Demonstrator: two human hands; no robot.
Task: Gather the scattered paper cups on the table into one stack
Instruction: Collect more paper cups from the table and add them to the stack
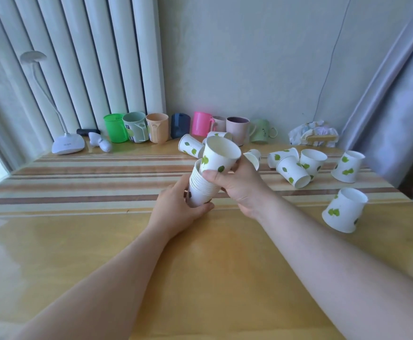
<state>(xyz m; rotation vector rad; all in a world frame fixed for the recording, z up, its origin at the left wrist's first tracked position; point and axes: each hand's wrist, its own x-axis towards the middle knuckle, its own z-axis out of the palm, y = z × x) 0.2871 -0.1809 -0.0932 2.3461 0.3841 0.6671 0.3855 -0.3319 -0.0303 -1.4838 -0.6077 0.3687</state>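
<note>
While my left hand (176, 207) grips the base of the tilted stack (201, 186) above the table's (78, 241) middle, my right hand (237, 185) clasps the top cup (221, 157) seated in its mouth, with loose cups (292, 171) scattered toward the far right corner.

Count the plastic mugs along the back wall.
8, in a row left to right: green, grey-green, peach, navy, pink, dusty pink half hidden, mauve, pale green. The held cups may hide more.
</note>
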